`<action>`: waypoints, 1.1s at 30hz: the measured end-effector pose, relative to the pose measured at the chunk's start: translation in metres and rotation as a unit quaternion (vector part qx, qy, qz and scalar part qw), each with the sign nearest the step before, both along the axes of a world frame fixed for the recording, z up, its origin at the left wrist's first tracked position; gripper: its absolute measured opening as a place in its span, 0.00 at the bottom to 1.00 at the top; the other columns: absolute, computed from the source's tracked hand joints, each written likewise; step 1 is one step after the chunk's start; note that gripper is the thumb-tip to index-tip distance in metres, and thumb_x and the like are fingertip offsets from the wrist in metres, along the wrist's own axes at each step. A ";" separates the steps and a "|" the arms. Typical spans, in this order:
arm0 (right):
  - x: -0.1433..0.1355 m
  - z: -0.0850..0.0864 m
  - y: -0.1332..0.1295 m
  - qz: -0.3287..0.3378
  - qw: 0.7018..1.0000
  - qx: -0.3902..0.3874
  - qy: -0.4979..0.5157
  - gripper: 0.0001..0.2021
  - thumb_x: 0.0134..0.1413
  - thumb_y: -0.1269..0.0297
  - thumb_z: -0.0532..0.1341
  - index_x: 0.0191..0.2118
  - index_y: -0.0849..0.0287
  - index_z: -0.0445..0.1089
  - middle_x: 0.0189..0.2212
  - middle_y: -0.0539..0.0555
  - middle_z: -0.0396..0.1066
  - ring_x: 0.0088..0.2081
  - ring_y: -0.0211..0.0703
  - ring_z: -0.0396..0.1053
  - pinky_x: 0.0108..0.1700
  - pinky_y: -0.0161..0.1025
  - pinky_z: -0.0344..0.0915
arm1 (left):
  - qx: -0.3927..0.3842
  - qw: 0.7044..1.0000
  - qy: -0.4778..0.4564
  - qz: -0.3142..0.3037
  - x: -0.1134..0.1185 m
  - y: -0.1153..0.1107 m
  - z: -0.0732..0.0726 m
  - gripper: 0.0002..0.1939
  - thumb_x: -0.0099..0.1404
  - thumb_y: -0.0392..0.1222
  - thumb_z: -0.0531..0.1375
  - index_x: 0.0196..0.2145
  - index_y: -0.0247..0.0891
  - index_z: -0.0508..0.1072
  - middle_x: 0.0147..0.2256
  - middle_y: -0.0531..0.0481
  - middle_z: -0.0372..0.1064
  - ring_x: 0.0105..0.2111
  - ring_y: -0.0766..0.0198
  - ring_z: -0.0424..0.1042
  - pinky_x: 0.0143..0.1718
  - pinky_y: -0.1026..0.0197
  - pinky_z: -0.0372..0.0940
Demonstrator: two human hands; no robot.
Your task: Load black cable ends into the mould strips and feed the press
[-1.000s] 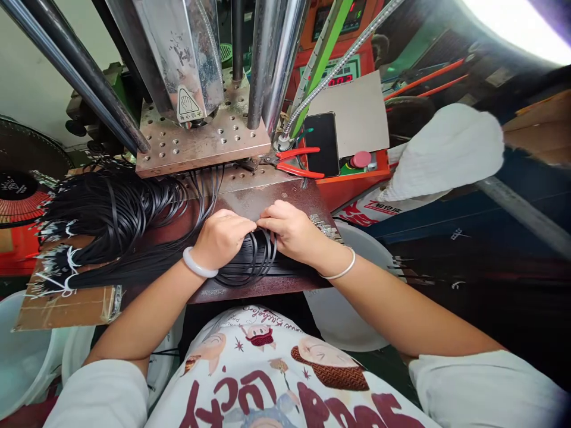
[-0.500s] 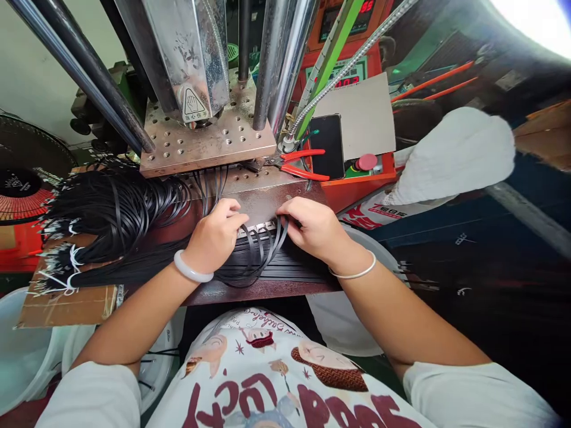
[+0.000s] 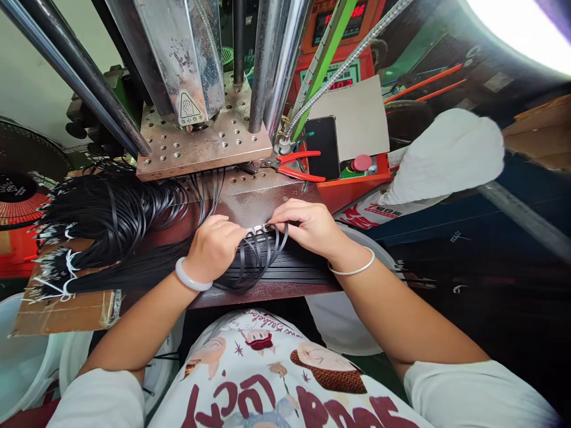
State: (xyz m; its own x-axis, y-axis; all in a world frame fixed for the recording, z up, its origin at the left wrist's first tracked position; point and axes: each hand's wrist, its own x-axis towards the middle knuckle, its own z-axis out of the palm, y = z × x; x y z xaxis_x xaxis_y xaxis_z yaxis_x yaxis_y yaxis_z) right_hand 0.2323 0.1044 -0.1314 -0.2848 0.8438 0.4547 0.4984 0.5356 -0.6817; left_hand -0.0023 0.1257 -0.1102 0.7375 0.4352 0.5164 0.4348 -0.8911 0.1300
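In the head view, a small light metal strip (image 3: pixel 257 229) lies between my hands at the front edge of the press bed. Several black flat cables (image 3: pixel 268 254) curve down from it in loops. My left hand (image 3: pixel 215 244) is closed, thumb and forefinger at the strip's left end. My right hand (image 3: pixel 312 227) pinches at the strip's right end, with a black cable hanging beside its thumb. The exact contact under the fingertips is hidden. More black cables (image 3: pixel 294 272) lie flat in a row below the loops.
Above stands a press with a drilled metal plate (image 3: pixel 205 156) and steel columns. A big bundle of black cables (image 3: pixel 120 208) lies left on cardboard (image 3: pixel 66 312). Red-handled pliers (image 3: pixel 301 165), a phone (image 3: pixel 325 145) and a red button (image 3: pixel 361 163) are to the right.
My left hand has rotated slightly, its fingers now lower and closer to the strip. My right hand's fingertips have shifted left and down onto the strip's end. The view has moved slightly.
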 end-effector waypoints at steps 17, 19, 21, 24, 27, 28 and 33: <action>-0.003 -0.001 0.002 -0.006 0.998 0.057 -0.018 0.09 0.56 0.72 0.58 0.31 0.57 0.76 0.30 0.54 0.77 0.33 0.42 0.72 0.37 0.40 0.70 | -0.203 0.973 -0.070 0.090 -0.019 0.017 -0.001 0.10 0.61 0.26 0.55 0.34 0.35 0.75 0.31 0.50 0.75 0.30 0.66 0.74 0.34 0.66 0.68; -0.002 -0.002 0.003 0.007 0.999 0.050 -0.020 0.09 0.56 0.71 0.58 0.30 0.57 0.76 0.29 0.54 0.77 0.32 0.42 0.72 0.37 0.40 0.70 | -0.222 0.968 -0.081 0.086 -0.020 0.020 -0.005 0.11 0.59 0.25 0.55 0.31 0.35 0.75 0.29 0.51 0.75 0.29 0.66 0.74 0.33 0.66 0.67; -0.002 -0.002 0.003 0.008 0.999 0.051 -0.018 0.09 0.57 0.70 0.58 0.31 0.56 0.76 0.30 0.54 0.77 0.33 0.42 0.73 0.37 0.41 0.70 | -0.208 0.969 -0.111 0.074 -0.020 0.018 -0.007 0.12 0.59 0.26 0.55 0.31 0.36 0.76 0.30 0.50 0.76 0.30 0.65 0.75 0.33 0.66 0.68; -0.002 -0.003 0.003 0.000 0.998 0.057 -0.010 0.09 0.57 0.69 0.58 0.31 0.55 0.77 0.31 0.54 0.77 0.33 0.42 0.73 0.37 0.41 0.70 | -0.189 0.970 -0.143 0.050 -0.020 0.012 -0.006 0.11 0.61 0.27 0.56 0.33 0.37 0.77 0.30 0.50 0.77 0.30 0.66 0.76 0.33 0.67 0.69; -0.002 -0.003 0.003 0.010 0.999 0.047 -0.007 0.09 0.57 0.68 0.59 0.31 0.56 0.77 0.29 0.54 0.77 0.32 0.42 0.73 0.37 0.40 0.69 | -0.132 0.984 -0.117 0.036 -0.019 0.007 -0.004 0.11 0.61 0.27 0.55 0.33 0.36 0.77 0.31 0.50 0.78 0.30 0.65 0.77 0.34 0.67 0.70; -0.002 -0.002 0.003 0.014 0.999 0.046 -0.003 0.08 0.57 0.69 0.59 0.31 0.56 0.77 0.29 0.54 0.77 0.32 0.42 0.73 0.37 0.40 0.69 | -0.102 0.989 -0.103 0.030 -0.019 0.005 -0.003 0.12 0.62 0.27 0.54 0.33 0.36 0.76 0.31 0.50 0.78 0.31 0.65 0.77 0.34 0.66 0.70; -0.002 -0.001 0.002 0.008 0.999 0.031 0.003 0.08 0.57 0.69 0.59 0.30 0.56 0.76 0.29 0.54 0.77 0.32 0.42 0.73 0.37 0.40 0.70 | -0.005 1.000 -0.008 -0.009 -0.020 -0.005 0.003 0.14 0.67 0.29 0.50 0.36 0.34 0.75 0.34 0.45 0.77 0.34 0.62 0.77 0.36 0.62 0.71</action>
State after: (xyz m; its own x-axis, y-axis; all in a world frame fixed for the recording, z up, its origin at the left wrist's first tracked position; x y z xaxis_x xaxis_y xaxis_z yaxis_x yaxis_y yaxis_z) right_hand 0.2304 0.1066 -0.1324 -0.2963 0.8092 0.5073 0.4854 0.5850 -0.6497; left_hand -0.0222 0.1208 -0.1069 0.7372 0.4262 0.5243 0.4158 -0.8978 0.1451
